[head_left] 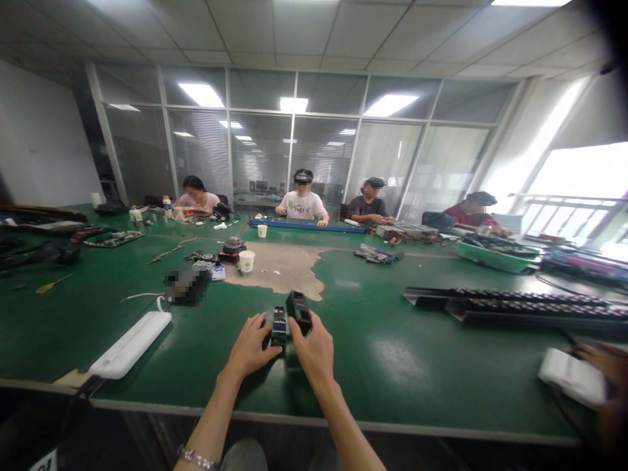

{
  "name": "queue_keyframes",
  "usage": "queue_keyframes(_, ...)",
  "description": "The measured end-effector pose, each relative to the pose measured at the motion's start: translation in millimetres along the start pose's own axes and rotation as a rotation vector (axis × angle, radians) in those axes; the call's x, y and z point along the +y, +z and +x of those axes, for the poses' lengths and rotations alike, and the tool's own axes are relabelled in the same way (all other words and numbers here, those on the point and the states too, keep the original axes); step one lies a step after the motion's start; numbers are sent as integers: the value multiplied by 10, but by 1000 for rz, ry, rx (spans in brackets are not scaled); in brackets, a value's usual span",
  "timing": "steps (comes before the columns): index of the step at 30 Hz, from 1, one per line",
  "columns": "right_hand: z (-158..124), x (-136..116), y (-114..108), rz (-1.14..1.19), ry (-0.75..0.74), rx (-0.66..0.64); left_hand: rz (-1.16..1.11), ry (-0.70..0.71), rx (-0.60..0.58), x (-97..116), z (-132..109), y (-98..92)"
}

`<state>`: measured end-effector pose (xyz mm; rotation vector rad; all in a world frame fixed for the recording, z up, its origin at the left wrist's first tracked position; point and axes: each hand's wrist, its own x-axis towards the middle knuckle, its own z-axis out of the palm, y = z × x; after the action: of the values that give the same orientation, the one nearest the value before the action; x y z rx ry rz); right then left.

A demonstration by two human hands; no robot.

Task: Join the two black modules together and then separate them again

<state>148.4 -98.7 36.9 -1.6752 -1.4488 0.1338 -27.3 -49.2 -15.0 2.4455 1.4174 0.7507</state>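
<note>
Near the front middle of the green table [363, 320], my two hands are side by side. My left hand [252, 345] is closed around a small electronic module [279, 325], with a green circuit board and blue parts, fingers on its far side and thumb at the near end. A black plastic housing [299, 310] stands tilted just to the right of the module. My right hand [314, 343] grips that housing, its thumb on the near left face. Module and housing are close together, a narrow gap between them. The fingers behind the housing are hidden.
A white power strip [132, 343] lies at left, with a paper cup [246, 261] farther back. Long black rails [515, 307] and a green basket [500, 255] are at right. Another person's hand [606, 363] is beside a white box [573, 377]. Several people sit across the table.
</note>
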Motion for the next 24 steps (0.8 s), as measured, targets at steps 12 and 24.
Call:
queue_keyframes(12,0,-389,323,-263,81,-139,-71,-4,59,-57,-17,52)
queue_keyframes(24,-182,-161,545,-172,-42,-115,-70,-63,88,-85,-9,105)
